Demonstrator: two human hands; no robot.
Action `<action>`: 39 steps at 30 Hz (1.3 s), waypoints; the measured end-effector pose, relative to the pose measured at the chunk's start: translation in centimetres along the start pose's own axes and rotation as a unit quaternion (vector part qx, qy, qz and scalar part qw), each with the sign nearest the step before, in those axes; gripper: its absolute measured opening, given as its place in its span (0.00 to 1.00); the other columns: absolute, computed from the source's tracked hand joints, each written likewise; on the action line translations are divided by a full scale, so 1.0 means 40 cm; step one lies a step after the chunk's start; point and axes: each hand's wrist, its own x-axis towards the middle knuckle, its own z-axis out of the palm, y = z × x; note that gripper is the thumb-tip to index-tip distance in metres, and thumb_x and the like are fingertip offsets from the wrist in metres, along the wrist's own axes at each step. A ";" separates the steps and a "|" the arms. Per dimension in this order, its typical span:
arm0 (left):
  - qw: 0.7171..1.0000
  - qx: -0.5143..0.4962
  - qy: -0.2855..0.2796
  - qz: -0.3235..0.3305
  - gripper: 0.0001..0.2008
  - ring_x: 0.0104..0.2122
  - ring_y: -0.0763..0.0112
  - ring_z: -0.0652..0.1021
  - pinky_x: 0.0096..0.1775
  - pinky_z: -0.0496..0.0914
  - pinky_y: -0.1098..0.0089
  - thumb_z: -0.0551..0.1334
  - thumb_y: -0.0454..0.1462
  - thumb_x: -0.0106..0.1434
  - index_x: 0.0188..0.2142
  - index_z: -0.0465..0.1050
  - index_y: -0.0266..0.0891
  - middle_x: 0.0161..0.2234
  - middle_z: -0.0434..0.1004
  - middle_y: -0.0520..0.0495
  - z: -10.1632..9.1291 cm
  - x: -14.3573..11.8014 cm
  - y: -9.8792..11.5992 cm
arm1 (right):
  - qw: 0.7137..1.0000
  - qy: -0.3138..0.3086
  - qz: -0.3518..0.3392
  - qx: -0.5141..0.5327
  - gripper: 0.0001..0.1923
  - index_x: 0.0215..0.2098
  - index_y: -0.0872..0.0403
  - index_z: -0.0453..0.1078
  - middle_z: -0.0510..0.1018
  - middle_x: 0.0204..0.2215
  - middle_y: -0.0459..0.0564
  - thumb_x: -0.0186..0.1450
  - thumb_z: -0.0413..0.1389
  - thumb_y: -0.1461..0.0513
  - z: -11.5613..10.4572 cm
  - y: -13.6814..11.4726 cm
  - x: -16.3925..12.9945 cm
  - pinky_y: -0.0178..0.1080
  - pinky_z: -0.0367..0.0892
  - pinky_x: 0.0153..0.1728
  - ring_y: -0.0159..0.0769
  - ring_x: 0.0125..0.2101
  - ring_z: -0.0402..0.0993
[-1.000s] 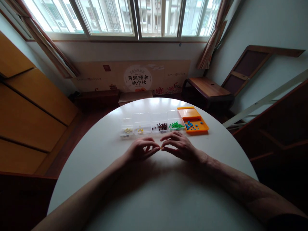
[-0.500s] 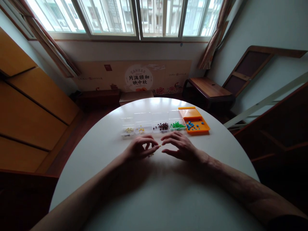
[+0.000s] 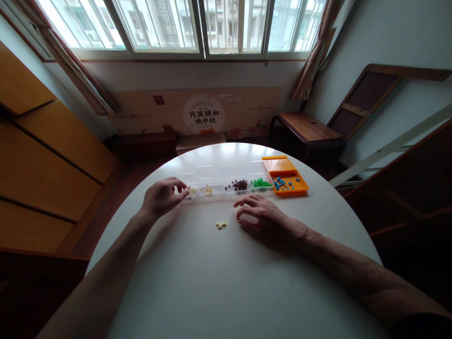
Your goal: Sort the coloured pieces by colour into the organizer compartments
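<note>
My left hand (image 3: pixel 163 196) reaches to the leftmost clear box (image 3: pixel 190 194), which holds cream pieces. Its thumb and fingertips are pinched at the box's left edge, and I cannot tell if a piece is between them. My right hand (image 3: pixel 260 217) rests on the white round table (image 3: pixel 226 282) with its fingers spread and holds nothing. A small cluster of pale yellow pieces (image 3: pixel 221 224) lies on the table just left of its fingertips.
More small boxes stand in the same row: one with yellow pieces (image 3: pixel 208 190), one with dark red pieces (image 3: pixel 239 185), one with green pieces (image 3: pixel 260 182). An orange box (image 3: pixel 291 189) with blue pieces and an open lid ends the row on the right.
My hands were together at the table's middle, pinching a tiny yellow piece. My left hand has moved left and away to the leftmost box. The pale pieces now lie uncovered; my right hand stayed.
</note>
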 end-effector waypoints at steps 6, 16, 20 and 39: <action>0.998 -0.019 0.044 0.042 0.17 0.27 0.72 0.73 0.31 0.64 0.69 0.69 0.49 0.71 0.31 0.82 0.41 0.32 0.80 0.50 -0.003 -0.003 0.037 | 1.000 -0.010 0.012 0.006 0.03 0.46 0.48 0.77 0.83 0.58 0.53 0.75 0.62 0.62 -0.010 -0.007 0.000 0.52 0.75 0.59 0.46 0.57 0.80; 0.916 -0.204 -0.217 0.269 0.08 0.27 0.74 0.73 0.31 0.68 0.72 0.74 0.43 0.68 0.42 0.87 0.43 0.33 0.80 0.49 0.047 -0.041 0.169 | 1.000 -0.012 0.005 -0.001 0.04 0.46 0.48 0.77 0.83 0.58 0.52 0.74 0.62 0.63 -0.002 0.007 -0.009 0.52 0.75 0.60 0.45 0.57 0.79; 0.904 -0.218 -0.273 0.246 0.05 0.28 0.74 0.73 0.31 0.68 0.73 0.73 0.40 0.68 0.43 0.87 0.45 0.35 0.81 0.49 0.046 -0.044 0.172 | 1.000 -0.009 0.004 -0.005 0.04 0.47 0.48 0.77 0.83 0.58 0.52 0.75 0.62 0.63 -0.002 0.009 -0.011 0.51 0.75 0.60 0.45 0.57 0.79; 0.978 -0.152 -0.035 0.138 0.10 0.28 0.74 0.74 0.33 0.70 0.72 0.69 0.43 0.71 0.38 0.86 0.40 0.36 0.83 0.47 -0.021 0.002 0.025 | 1.000 -0.016 0.012 0.010 0.06 0.48 0.47 0.77 0.83 0.56 0.51 0.74 0.61 0.64 -0.010 -0.004 -0.012 0.51 0.74 0.60 0.44 0.56 0.80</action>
